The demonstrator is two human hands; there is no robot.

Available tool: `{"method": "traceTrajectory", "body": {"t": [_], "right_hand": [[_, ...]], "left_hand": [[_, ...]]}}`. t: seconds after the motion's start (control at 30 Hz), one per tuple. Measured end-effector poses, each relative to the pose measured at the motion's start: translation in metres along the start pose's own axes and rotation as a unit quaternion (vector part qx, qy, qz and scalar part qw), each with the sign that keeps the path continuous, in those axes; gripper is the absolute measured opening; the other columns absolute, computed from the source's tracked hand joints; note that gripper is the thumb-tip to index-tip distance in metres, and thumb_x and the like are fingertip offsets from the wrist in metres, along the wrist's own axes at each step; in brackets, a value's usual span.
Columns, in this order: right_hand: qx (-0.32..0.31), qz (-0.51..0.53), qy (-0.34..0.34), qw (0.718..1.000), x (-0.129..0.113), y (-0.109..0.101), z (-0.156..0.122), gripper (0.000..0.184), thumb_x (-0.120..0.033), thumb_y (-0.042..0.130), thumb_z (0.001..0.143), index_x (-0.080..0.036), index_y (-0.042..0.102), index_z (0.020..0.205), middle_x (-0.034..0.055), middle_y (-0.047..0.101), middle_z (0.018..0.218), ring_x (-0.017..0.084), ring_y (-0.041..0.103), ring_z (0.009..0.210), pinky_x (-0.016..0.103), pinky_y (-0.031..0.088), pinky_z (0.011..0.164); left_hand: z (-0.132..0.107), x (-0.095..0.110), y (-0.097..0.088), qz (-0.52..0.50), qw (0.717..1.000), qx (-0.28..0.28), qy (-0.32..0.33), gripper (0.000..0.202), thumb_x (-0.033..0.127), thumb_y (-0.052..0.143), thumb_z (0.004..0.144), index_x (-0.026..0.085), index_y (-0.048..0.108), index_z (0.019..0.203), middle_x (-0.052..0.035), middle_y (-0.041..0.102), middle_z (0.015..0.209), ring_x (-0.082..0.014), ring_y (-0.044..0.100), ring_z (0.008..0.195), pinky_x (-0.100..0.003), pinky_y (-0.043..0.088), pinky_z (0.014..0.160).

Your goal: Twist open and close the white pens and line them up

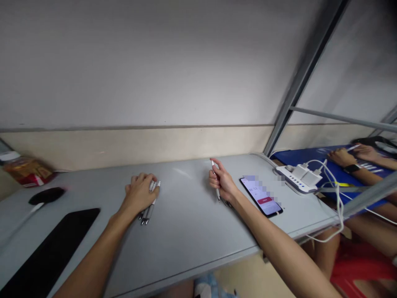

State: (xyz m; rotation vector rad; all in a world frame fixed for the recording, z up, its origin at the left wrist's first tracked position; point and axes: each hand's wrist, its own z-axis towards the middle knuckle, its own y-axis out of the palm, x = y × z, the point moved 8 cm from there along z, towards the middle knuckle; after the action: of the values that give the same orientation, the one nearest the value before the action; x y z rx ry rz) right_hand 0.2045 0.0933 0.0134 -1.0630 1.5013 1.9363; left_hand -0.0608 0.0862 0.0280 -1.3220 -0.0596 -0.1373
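My left hand [141, 191] rests on the grey table [189, 223], fingers curled round a bundle of white pens [149, 208] whose tips stick out toward me. My right hand [222, 182] is closed on a single white pen [215, 179], held roughly upright just above the tabletop. A smartphone [261, 195] with a lit screen lies flat just right of my right hand.
A white power strip [297, 178] with chargers and trailing cables sits at the table's right end. A black mat [49, 248] and black mouse [46, 195] lie at the left, a snack jar [26, 169] behind. Another person's hands [353, 156] work at a blue surface at right.
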Motion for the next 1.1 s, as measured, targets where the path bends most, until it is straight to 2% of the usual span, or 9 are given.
{"method": "traceTrajectory", "body": {"t": [0.2,0.37,0.47,0.53,0.63,0.73,0.83,0.97,1.1], "right_hand": [[0.019,-0.01,0.0,1.0,-0.002,-0.006,0.001,0.027,-0.035,0.064,0.083,-0.028,0.047,0.103,-0.0084,0.039,0.059,0.005,0.023,0.042,0.017,0.014,0.04],[0.019,-0.085,-0.007,0.996,-0.006,-0.006,0.001,0.029,-0.034,0.063,0.081,-0.024,0.052,0.105,-0.0035,0.053,0.069,0.009,0.048,0.055,0.021,0.037,0.052],[0.039,-0.197,-0.032,0.979,-0.009,-0.014,0.003,0.027,-0.032,0.062,0.079,-0.02,0.056,0.103,-0.0006,0.058,0.075,0.013,0.056,0.067,0.026,0.042,0.065],[0.064,-0.319,-0.07,0.943,-0.015,-0.022,0.004,0.024,-0.032,0.061,0.079,-0.018,0.06,0.099,0.0013,0.06,0.078,0.015,0.056,0.074,0.027,0.042,0.069],[0.11,-0.502,-0.124,0.849,-0.025,-0.029,0.004,0.023,-0.032,0.064,0.077,-0.017,0.066,0.095,0.0055,0.062,0.094,0.018,0.055,0.088,0.032,0.04,0.08],[0.119,-0.635,-0.112,0.755,-0.024,-0.03,0.003,0.021,-0.034,0.064,0.079,-0.021,0.071,0.094,0.007,0.061,0.105,0.023,0.05,0.103,0.038,0.032,0.089],[0.107,-0.712,-0.078,0.69,-0.018,-0.029,0.003,0.019,-0.036,0.063,0.082,-0.025,0.073,0.093,0.0081,0.059,0.109,0.027,0.045,0.107,0.04,0.028,0.087],[0.093,-0.763,-0.089,0.634,-0.017,-0.027,0.003,0.026,-0.038,0.062,0.085,-0.029,0.069,0.109,0.0099,0.055,0.114,0.027,0.042,0.106,0.04,0.027,0.084],[0.075,-0.766,-0.115,0.628,-0.023,-0.027,0.003,0.028,-0.04,0.06,0.088,-0.034,0.067,0.114,0.0095,0.054,0.112,0.026,0.041,0.105,0.038,0.027,0.083]], "left_hand": [[-0.001,0.001,0.003,0.002,1.0,-0.006,-0.001,0.036,0.047,0.043,0.084,0.022,0.058,0.106,-0.0123,0.054,0.115,-0.034,0.043,0.111,-0.048,0.038,0.083],[0.001,-0.002,0.005,-0.008,1.0,-0.003,-0.01,0.04,0.053,0.043,0.083,0.022,0.06,0.102,-0.0123,0.054,0.114,-0.0351,0.043,0.112,-0.049,0.037,0.085],[-0.001,0.005,0.005,-0.007,1.0,0.0,0.012,0.036,0.05,0.044,0.084,0.022,0.06,0.1,-0.0113,0.055,0.112,-0.0337,0.044,0.11,-0.047,0.037,0.084],[-0.004,0.01,0.004,-0.005,1.0,0.002,0.03,0.034,0.049,0.044,0.084,0.022,0.06,0.099,-0.0111,0.055,0.111,-0.0329,0.045,0.108,-0.046,0.037,0.083],[-0.008,0.018,0.004,0.0,0.999,0.006,0.052,0.033,0.047,0.042,0.086,0.021,0.059,0.098,-0.011,0.056,0.11,-0.0316,0.046,0.105,-0.044,0.037,0.082],[-0.012,0.025,0.003,-0.003,0.997,0.009,0.071,0.033,0.046,0.04,0.087,0.021,0.058,0.099,-0.0104,0.057,0.11,-0.0303,0.047,0.104,-0.043,0.037,0.081],[-0.014,0.031,0.003,-0.004,0.997,0.009,0.076,0.034,0.046,0.038,0.089,0.021,0.058,0.101,-0.0107,0.057,0.109,-0.0301,0.047,0.103,-0.043,0.035,0.08],[-0.017,0.039,-0.001,0.005,0.997,0.016,0.081,0.035,0.045,0.036,0.09,0.021,0.057,0.103,-0.011,0.059,0.11,-0.0305,0.048,0.103,-0.043,0.034,0.08],[-0.019,0.044,-0.004,0.004,0.997,-0.013,0.077,0.031,0.043,0.037,0.09,0.02,0.056,0.099,-0.0098,0.063,0.103,-0.0299,0.05,0.102,-0.041,0.032,0.079]]}}
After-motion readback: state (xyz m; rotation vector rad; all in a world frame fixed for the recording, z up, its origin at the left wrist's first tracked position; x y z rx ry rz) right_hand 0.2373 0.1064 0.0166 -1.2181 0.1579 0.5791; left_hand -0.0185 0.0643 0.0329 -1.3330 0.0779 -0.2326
